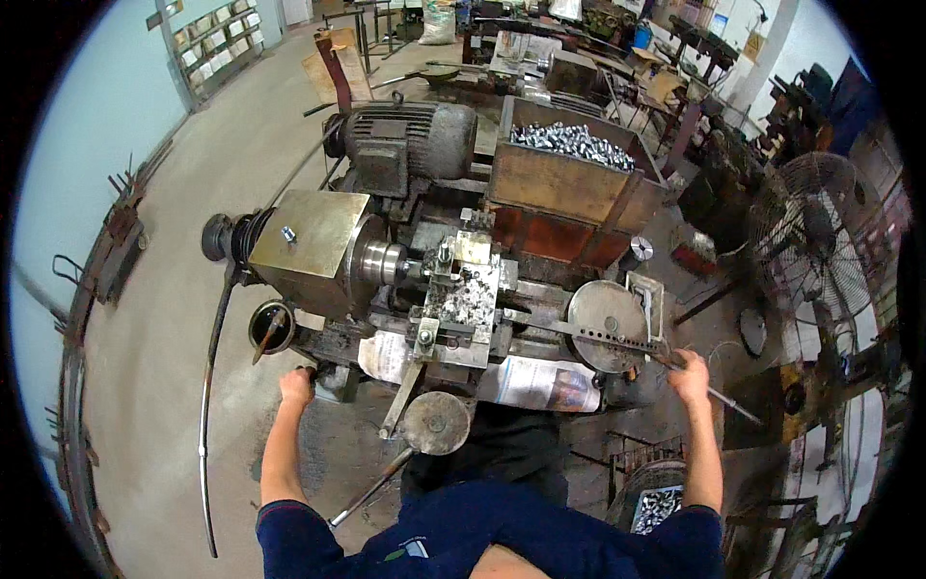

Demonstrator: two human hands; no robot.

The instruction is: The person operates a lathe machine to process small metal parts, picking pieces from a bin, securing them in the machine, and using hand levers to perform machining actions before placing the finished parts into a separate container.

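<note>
A small lathe stands before me, its brass-coloured headstock cover (313,232) at the left and a bright spindle chuck (381,262) facing the tool slide (465,299), which is strewn with metal chips. My left hand (296,385) is closed at the lathe's front left corner, on a dark knob or handle mostly hidden by the fingers. At the right end my right hand (689,376) is wrapped round a long metal lever (728,400), beside a flat bar with a row of holes (612,338). A small shiny metal piece (288,234) lies on the headstock cover.
Behind the lathe are an electric motor (410,140) and a large bin (559,179) holding shiny metal parts. A pot with a brush (272,326) sits at left. Round weighted lever (436,423) juts toward me. Right: a floor fan (815,232) and a basket of parts (658,507).
</note>
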